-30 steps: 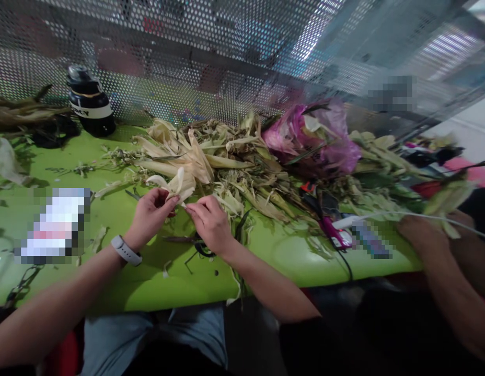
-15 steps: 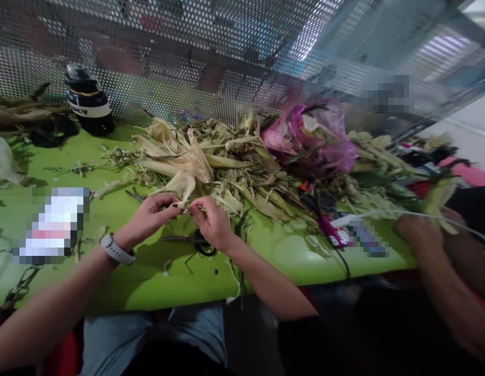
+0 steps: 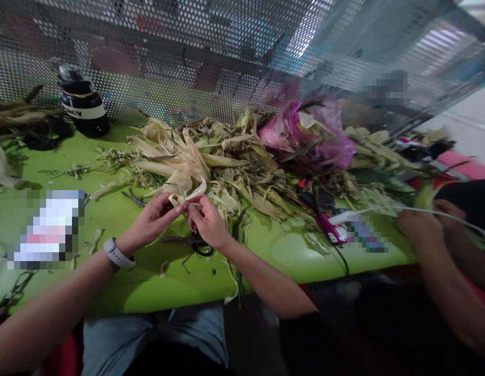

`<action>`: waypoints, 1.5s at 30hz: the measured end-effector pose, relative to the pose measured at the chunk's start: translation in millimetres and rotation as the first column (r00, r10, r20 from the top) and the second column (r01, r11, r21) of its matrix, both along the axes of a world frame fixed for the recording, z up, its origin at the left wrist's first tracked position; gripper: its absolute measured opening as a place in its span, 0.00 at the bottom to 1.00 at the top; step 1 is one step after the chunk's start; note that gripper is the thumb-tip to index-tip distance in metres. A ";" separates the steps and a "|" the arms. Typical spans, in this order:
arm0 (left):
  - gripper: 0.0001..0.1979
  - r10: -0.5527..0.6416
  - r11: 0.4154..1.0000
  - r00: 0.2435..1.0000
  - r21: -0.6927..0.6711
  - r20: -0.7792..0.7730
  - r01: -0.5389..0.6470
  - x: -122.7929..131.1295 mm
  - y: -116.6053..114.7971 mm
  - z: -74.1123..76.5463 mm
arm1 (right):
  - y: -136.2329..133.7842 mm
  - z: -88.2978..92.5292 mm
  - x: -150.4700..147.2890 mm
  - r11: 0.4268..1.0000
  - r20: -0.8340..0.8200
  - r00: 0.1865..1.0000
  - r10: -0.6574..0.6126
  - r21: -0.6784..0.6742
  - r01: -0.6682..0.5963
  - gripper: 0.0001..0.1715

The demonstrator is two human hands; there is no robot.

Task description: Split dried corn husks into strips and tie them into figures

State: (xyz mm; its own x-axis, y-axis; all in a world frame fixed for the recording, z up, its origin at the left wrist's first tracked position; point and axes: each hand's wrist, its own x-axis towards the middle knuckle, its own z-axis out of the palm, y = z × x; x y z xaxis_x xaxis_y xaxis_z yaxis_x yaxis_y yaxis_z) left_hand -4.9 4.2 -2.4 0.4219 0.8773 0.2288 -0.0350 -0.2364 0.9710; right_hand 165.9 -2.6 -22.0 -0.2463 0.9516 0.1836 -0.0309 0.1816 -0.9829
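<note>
One green bench (image 3: 148, 284) holds a husk pile (image 3: 242, 156) and, right of it, a pink bag (image 3: 316, 138), while the left hand (image 3: 159, 215) and right hand (image 3: 209, 222) meet just short of the pile, the right partly hiding scissors (image 3: 177, 239), each grip pinching one pale husk strip (image 3: 198, 191) that lies roughly crosswise between them.

dark bottle (image 3: 84, 102) | pale band (image 3: 89, 111) | dark letters ending "KY" | earlier letters unclear
</note>
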 end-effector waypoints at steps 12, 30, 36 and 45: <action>0.11 0.245 0.969 0.969 -0.040 0.004 -0.245 -1.4 6.6 -3.5 | -3.2 3.3 4.5 0.699 0.419 0.741 -0.525 0.709 0.094 0.14; 0.02 0.037 0.999 0.984 -0.028 -0.174 -0.042 -11.1 0.0 8.9 | -2.1 3.7 5.7 0.739 0.441 0.791 -0.424 0.673 0.021 0.16; 0.10 0.088 0.991 0.992 -0.093 -0.087 -0.096 -9.0 -1.0 4.3 | -9.1 7.7 1.2 0.915 0.405 0.878 -0.257 0.395 0.086 0.17; 0.12 0.057 0.988 0.998 -0.146 0.012 -0.055 -2.4 2.7 3.8 | -0.4 5.2 2.6 0.994 0.078 0.991 -0.111 0.033 0.108 0.18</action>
State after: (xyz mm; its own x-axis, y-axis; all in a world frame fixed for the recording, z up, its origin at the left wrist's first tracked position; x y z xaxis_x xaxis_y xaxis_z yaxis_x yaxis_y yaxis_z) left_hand -7.4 6.9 1.4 0.3683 0.9239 0.1034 -0.0411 -0.0949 0.9946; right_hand 168.5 -3.1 -16.8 -0.1558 0.9683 0.1953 0.0694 0.2080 -0.9757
